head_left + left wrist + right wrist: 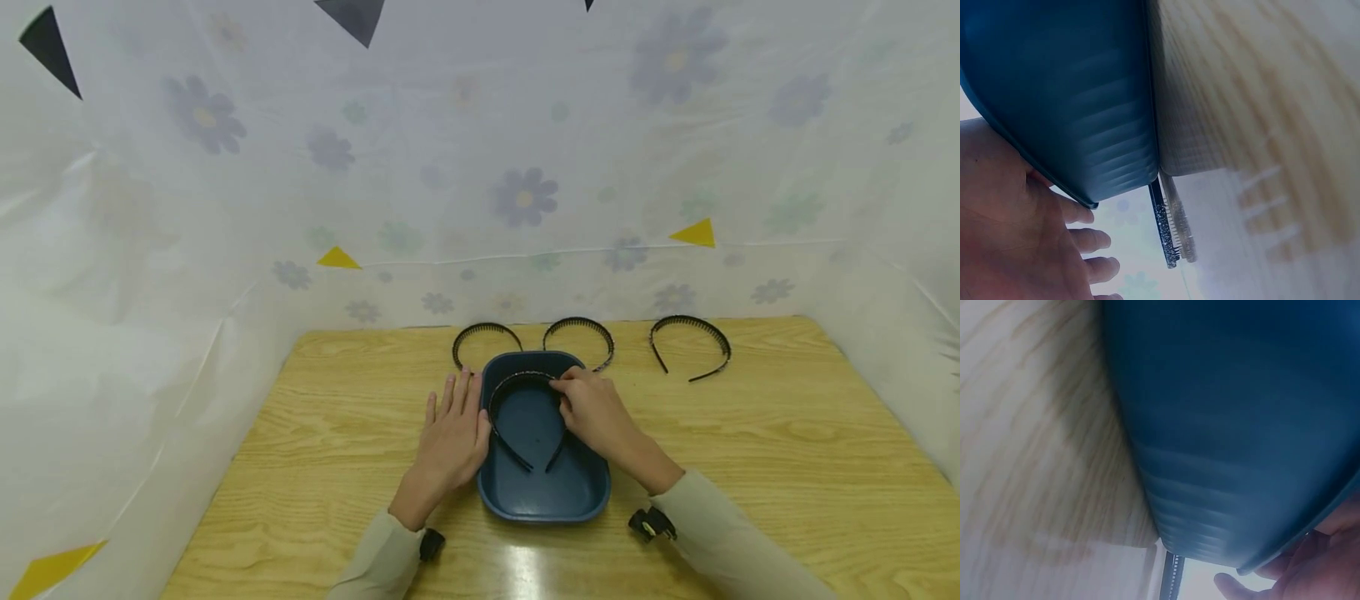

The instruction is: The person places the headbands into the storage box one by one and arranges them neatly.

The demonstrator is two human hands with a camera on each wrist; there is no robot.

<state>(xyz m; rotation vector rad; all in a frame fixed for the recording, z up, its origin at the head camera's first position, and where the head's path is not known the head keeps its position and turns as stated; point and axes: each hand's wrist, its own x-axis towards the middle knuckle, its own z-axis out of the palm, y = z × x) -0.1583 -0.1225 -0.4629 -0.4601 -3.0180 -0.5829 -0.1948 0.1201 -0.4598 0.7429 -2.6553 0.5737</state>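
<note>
A dark blue plastic basin [543, 510] sits on the table in front of me. Inside it is a black toothed headband [492, 408], arch away from me and tips towards me. My right hand [602, 417] pinches the right side of this headband near the basin's right rim. Straight-fingered, my left hand [450, 446] rests against the basin's left rim. In the left wrist view, the left hand [1016, 219] lies along the rim of the basin [1066, 94]. The right wrist view shows the basin wall [1235, 425] and part of the right hand [1316, 575]; the pinch is hidden there.
Behind the basin lie two more black headbands, one at the left [486, 326] and one at the right [577, 320], both partly covered by it. A third headband [686, 319] lies farther right. The wood-grain table [795, 450] ends at a flowered white curtain [420, 167].
</note>
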